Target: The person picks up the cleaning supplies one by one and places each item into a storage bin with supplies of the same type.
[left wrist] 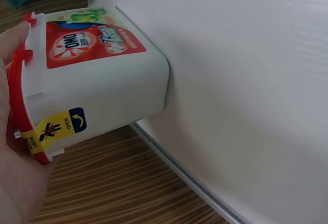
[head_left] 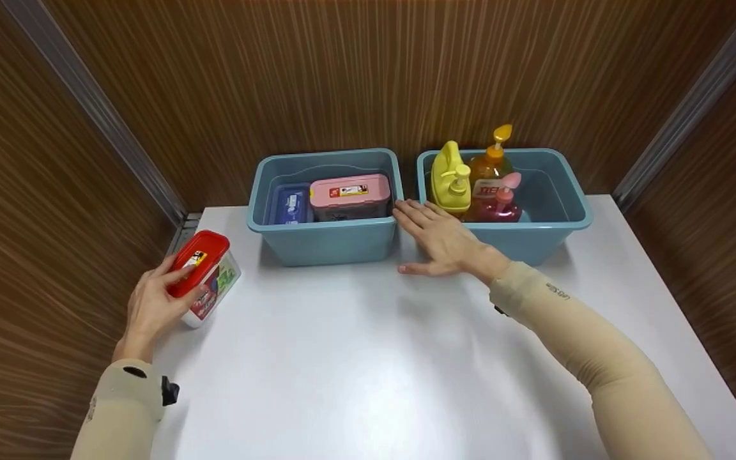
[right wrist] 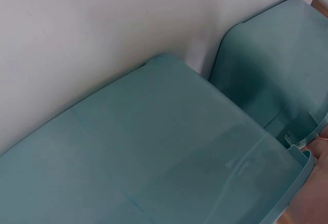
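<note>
At the table's left edge my left hand (head_left: 157, 305) grips a white OMO detergent box (head_left: 218, 284) by its red lid, thumb on one side and fingers on the other. In the left wrist view the box (left wrist: 102, 80) lies tilted, with its base near the white surface. My right hand (head_left: 441, 239) is spread with straight fingers, its fingertips at the right rim of the left blue bin (head_left: 336, 246). That bin holds a pink-lidded box (head_left: 350, 191) and a dark blue box (head_left: 291, 203). Beneath my right wrist stands the right blue bin (head_left: 528, 239).
The right bin holds a yellow pump jug (head_left: 450, 182), an orange pump bottle (head_left: 489, 167) and a pink pump bottle (head_left: 501, 206). A narrow gap separates the bins. Wood-grain panels (head_left: 246, 76) enclose the white table (head_left: 342, 358) at the back and sides.
</note>
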Demonstrator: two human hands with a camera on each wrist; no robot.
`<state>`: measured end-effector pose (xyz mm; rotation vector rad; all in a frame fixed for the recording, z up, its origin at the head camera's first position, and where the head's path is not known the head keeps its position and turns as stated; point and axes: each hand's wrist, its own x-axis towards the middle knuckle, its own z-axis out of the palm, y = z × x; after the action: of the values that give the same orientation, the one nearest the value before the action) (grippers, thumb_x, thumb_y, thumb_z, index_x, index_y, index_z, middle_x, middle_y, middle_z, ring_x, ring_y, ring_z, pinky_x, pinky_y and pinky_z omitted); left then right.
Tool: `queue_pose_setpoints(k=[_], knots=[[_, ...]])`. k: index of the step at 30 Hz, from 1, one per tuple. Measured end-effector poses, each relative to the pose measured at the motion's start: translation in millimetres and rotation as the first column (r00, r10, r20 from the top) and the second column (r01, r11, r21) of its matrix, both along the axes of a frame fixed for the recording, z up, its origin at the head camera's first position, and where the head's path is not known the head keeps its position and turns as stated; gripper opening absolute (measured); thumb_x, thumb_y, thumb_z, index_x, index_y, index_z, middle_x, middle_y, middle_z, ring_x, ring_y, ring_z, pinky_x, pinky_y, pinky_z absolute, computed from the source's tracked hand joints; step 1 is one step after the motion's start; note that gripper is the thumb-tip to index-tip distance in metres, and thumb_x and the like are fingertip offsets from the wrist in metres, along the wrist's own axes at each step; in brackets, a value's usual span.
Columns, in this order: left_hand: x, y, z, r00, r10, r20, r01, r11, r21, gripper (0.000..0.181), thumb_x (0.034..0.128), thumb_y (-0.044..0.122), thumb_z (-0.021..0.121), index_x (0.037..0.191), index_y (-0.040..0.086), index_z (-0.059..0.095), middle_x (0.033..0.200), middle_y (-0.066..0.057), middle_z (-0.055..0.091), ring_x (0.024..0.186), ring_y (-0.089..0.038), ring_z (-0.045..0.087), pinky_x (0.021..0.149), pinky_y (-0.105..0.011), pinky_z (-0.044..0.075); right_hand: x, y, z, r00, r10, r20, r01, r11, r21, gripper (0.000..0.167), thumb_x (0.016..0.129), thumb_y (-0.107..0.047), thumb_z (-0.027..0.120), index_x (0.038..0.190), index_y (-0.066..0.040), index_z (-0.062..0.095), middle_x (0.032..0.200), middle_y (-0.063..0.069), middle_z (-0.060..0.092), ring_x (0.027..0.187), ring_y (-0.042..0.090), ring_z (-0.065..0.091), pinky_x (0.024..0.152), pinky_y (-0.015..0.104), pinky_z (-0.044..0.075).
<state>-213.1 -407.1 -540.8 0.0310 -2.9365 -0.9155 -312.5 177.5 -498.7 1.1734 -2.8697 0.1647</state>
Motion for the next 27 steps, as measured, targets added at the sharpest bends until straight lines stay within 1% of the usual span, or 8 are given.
queue_pose_setpoints(k=[3,6,8,9,12,16,22,27], knots=[[-0.8,0.2,-1.7,1.0,-0.004,0.004,0.004,1.0,-0.009,0.076,0.1016,0.044,0.08,0.167,0.016,0.053,0.188,-0.019,0.025,0.161,-0.054,0.034,0.124,-0.084,0.036,0.1,-0.3,-0.1,1.0,0.001,-0.001,-0.001,1.0,0.0,0.114,0.097,-0.08,0.056,0.181,-0.011,0.02,0.19,0.014,0.022,0.178,0.039,0.02,0.145,0.06,0.016],[-1.2,0.4,-1.8,1.0,0.007,0.014,-0.007,1.0,-0.012,0.076,0.1017,0.043,0.08,0.167,0.017,0.052,0.189,-0.02,0.019,0.163,-0.057,0.031,0.126,-0.086,0.031,0.3,-0.4,-0.2,1.0,0.0,0.0,0.0,1.0,0.0,0.114,0.098,-0.08,0.056,0.181,-0.012,0.019,0.19,0.014,0.022,0.178,0.038,0.02,0.145,0.06,0.016],[-1.6,0.7,-1.5,1.0,0.014,0.023,-0.013,1.0,-0.02,0.076,0.1018,0.044,0.08,0.168,0.018,0.052,0.189,-0.022,0.018,0.162,-0.058,0.032,0.126,-0.086,0.031,0.6,-0.1,-0.3,1.0,-0.001,-0.001,0.001,1.0,-0.001,0.114,0.098,-0.08,0.056,0.181,-0.011,0.02,0.19,0.014,0.023,0.178,0.039,0.02,0.145,0.06,0.016],[-1.8,0.7,-1.5,0.999,0.018,0.029,-0.018,1.0,-0.015,0.076,0.102,0.044,0.079,0.168,0.019,0.052,0.189,-0.022,0.018,0.162,-0.058,0.031,0.127,-0.085,0.03,0.7,0.0,-0.3,1.0,-0.003,-0.001,0.003,1.0,0.0,0.114,0.097,-0.08,0.056,0.181,-0.011,0.02,0.19,0.014,0.023,0.178,0.039,0.02,0.145,0.06,0.016],[-2.4,0.4,-2.2,0.999,0.026,0.033,-0.026,1.0,-0.007,0.076,0.1022,0.045,0.079,0.168,0.018,0.052,0.187,-0.024,0.022,0.158,-0.056,0.035,0.125,-0.082,0.036,1.0,-0.2,-0.5,1.0,-0.006,0.003,0.006,1.0,0.004,0.114,0.097,-0.08,0.055,0.181,-0.011,0.02,0.19,0.014,0.022,0.178,0.039,0.02,0.145,0.061,0.016],[-2.0,1.9,-3.9,0.999,0.049,0.024,-0.049,0.999,0.022,0.074,0.1025,0.043,0.079,0.166,0.017,0.054,0.186,-0.023,0.026,0.157,-0.054,0.037,0.122,-0.08,0.041,1.0,-0.2,-0.1,1.0,-0.011,0.016,0.01,1.0,0.013,0.115,0.097,-0.081,0.054,0.182,-0.013,0.018,0.191,0.011,0.017,0.179,0.038,0.018,0.146,0.06,0.014],[-3.1,5.6,-6.3,0.996,0.091,-0.009,-0.09,0.995,0.038,0.068,0.104,0.039,0.078,0.164,0.015,0.057,0.185,-0.022,0.03,0.156,-0.052,0.04,0.123,-0.079,0.04,1.1,0.1,1.1,1.0,-0.009,0.015,0.009,1.0,0.002,0.115,0.096,-0.08,0.056,0.181,-0.012,0.019,0.191,0.011,0.018,0.179,0.037,0.018,0.146,0.06,0.014],[-2.9,8.5,-4.7,0.993,0.122,0.002,-0.122,0.992,0.045,0.067,0.1042,0.039,0.077,0.165,0.018,0.057,0.187,-0.019,0.029,0.158,-0.051,0.039,0.124,-0.08,0.039,1.0,0.2,0.3,1.0,-0.004,0.01,0.004,1.0,-0.003,0.115,0.096,-0.08,0.055,0.181,-0.012,0.019,0.19,0.013,0.021,0.179,0.038,0.019,0.146,0.06,0.014]])
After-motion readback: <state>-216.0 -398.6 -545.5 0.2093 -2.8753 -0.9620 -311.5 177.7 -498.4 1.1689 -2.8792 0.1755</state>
